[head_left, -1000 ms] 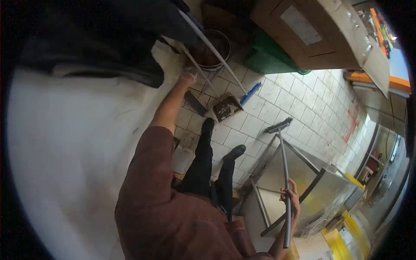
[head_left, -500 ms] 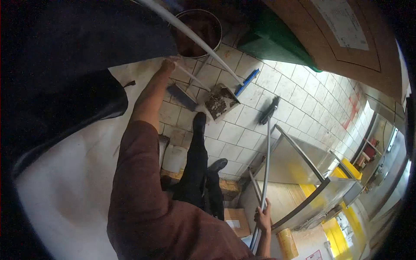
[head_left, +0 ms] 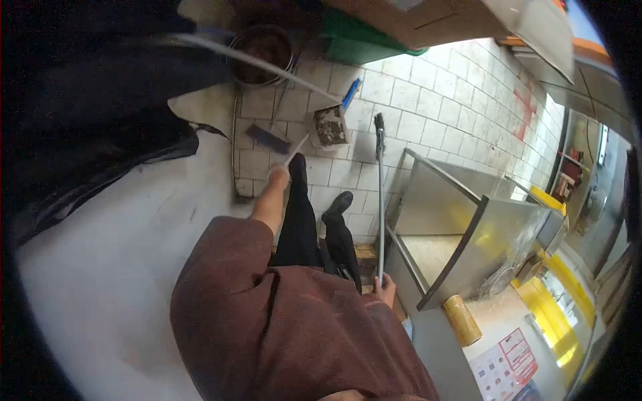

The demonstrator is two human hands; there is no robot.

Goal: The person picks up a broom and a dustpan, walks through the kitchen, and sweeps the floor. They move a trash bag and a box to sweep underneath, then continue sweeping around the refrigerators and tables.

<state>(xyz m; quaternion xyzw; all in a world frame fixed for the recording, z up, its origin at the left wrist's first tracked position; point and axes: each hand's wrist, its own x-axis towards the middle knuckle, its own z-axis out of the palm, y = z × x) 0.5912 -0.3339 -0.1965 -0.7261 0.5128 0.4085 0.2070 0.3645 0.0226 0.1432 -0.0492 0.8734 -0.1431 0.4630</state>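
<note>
My left hand (head_left: 279, 175) is closed around the white handle (head_left: 294, 152) of a dustpan (head_left: 331, 128) on the tiled floor, just beyond my shoes. Dark and whitish debris lies in the pan. Lower right, my right hand (head_left: 386, 290) grips the grey pole of a broom (head_left: 381, 200), whose black bristle head (head_left: 380, 130) rests on the tiles to the right of the dustpan. A blue-edged brush head (head_left: 351, 92) on a long pale pole stands against the dustpan's far side. Left of the dustpan is a grey-blue broom head (head_left: 269, 139).
A round bin (head_left: 292, 61) and a green container (head_left: 368, 43) are at the back. A metal-framed rack (head_left: 461, 247) stands to my right, with a cardboard box (head_left: 441, 20) overhead. A pale surface (head_left: 120, 267) and dark draped material (head_left: 100, 154) fill the left.
My left hand has come away from the bin, closer to my shoe, turning the dustpan's handle. The right-hand broom now stands straighter in view. The camera view has shifted.
</note>
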